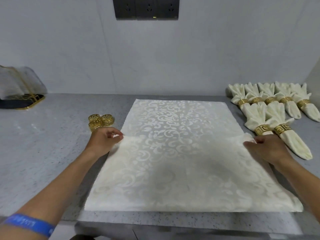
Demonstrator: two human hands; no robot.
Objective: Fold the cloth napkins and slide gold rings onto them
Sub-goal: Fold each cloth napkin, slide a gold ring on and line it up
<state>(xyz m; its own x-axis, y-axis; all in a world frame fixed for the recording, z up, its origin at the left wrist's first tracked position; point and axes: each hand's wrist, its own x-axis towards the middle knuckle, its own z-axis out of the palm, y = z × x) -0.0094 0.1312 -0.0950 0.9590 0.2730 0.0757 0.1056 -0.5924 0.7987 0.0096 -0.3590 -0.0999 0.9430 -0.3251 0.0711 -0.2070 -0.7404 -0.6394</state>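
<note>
Cream damask cloth napkin (174,153), woven with a pale scroll pattern, lies spread flat across the middle of the grey speckled worktop (52,153), its near hem close to the front edge. The left hand (103,141) pinches the napkin's left edge about halfway along, and the right hand (265,148) pinches the right edge at the same height, each lifting a small peak of fabric.

To my eye this is the very start of a fold on a fresh napkin: both sides are gripped, but nothing has been doubled over yet. The next move calls for both hands to travel together, so the gathered line stays straight, and the cloth looks soft enough to sag in the middle if they drift apart.

Three loose gold openwork rings (100,122) sit clustered just beyond the left hand, touching one another. Along the right edge of the worktop lie seven finished cream napkins in gold rings (270,108), fanned in two rows; the nearest one touches the right hand's knuckles or comes very close, I cannot tell which.

Fingertips of both hands are tucked under the cloth and hidden. At the far left corner stands a clear, gold-trimmed holder on a dark base (20,89), cut off by the picture edge and hard to identify.
</note>
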